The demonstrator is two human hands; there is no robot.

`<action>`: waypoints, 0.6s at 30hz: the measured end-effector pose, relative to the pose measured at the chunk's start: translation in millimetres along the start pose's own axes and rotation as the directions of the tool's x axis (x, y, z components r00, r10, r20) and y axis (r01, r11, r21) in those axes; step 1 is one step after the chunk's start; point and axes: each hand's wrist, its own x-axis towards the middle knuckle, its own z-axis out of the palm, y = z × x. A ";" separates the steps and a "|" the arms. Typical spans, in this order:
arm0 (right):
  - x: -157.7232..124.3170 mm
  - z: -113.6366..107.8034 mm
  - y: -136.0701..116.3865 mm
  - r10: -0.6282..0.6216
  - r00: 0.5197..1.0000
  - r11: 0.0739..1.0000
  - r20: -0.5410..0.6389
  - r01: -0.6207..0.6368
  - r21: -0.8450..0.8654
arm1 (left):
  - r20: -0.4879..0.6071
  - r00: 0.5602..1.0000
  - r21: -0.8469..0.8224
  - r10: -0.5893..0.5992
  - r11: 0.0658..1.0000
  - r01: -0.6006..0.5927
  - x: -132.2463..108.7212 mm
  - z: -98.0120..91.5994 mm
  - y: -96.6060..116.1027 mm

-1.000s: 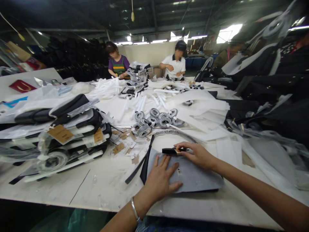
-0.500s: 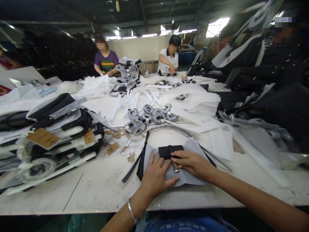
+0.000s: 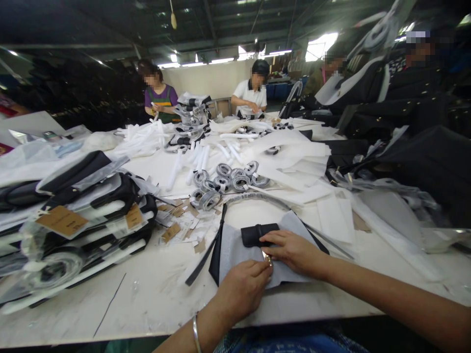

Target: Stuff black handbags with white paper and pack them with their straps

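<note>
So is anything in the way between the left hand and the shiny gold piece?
Nothing that I can see: the left hand is right at the gold piece. The right hand is close by, but not between them.

The head-worn camera looks forward and down across the counter (image 3: 147, 309) from its near side, close above the left hand (image 3: 246, 287) and right hand (image 3: 296, 252), and takes in the dark roof (image 3: 103, 24) beyond

L & R forearms (image 3: 382, 289) are bare as far as seen. A slim, rounded silver-col. bangle (image 3: 196, 333) rings the L wrist. Blue cloth (image 3: 283, 344) w/ small pale marks shows at btm, w/ fine-checked cloth (image 3: 222, 342) beside it.
</note>
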 end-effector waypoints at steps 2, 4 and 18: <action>7.0 -2.9 2.1 -0.048 0.999 0.999 0.011 0.048 0.013 | 0.000 1.000 -0.009 -0.007 1.000 0.007 0.0 -2.0 0.9; 14.1 -4.1 6.4 -0.100 0.993 0.995 0.065 0.098 0.028 | -0.008 1.000 -0.021 -0.016 1.000 0.016 -0.4 -3.2 1.7; 25.7 -27.9 6.3 0.116 0.977 0.985 0.181 -0.136 0.102 | -0.370 0.907 0.130 0.201 0.978 -0.164 -0.7 39.7 -20.5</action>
